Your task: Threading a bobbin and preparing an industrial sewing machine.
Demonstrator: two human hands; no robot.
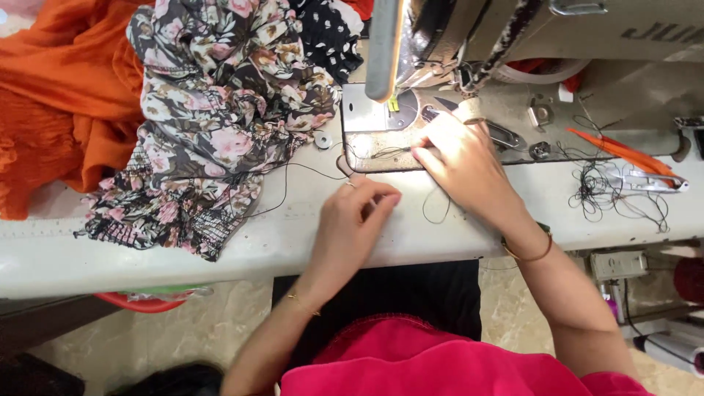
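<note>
Pinching the thin black thread [381, 152] with my right hand [462, 158] fingers together, left hand [359, 213] curled on the white bench [220, 242], I judge threading needs care.

There is a single view, taken from a camera worn on the person's head. It looks almost straight down, from close range, onto the white sewing table [183, 253] and the pale grey sewing machine [513, 37], whose arm fills the upper right edge. The table's near edge crosses the frame from side to side, and the marbled beige floor [220, 323] shows below it. Both bare forearms enter from the bottom edge. No second view shares the scene.
</note>
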